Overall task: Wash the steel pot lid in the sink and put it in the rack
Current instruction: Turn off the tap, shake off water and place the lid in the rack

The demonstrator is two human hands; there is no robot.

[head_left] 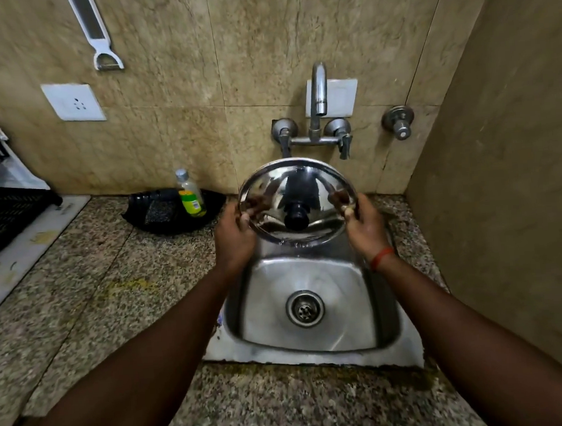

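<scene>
A round steel pot lid (307, 181) with a black knob (296, 215) is held tilted above the far end of the steel sink (344, 281), its top side facing me. My left hand (234, 236) grips the lid's left rim. My right hand (365, 225) grips the right rim and wears a red thread at the wrist. The lid sits just below the tap (318, 93), from which no water runs. A black dish rack (3, 212) stands on the counter at the far left.
A black tray (170, 214) with a scrubber and a dish soap bottle (190, 194) sits left of the sink against the wall. The granite counter (95, 285) surrounds the sink. A side wall (504, 197) stands close on the right. A peeler (99, 39) hangs on the back wall.
</scene>
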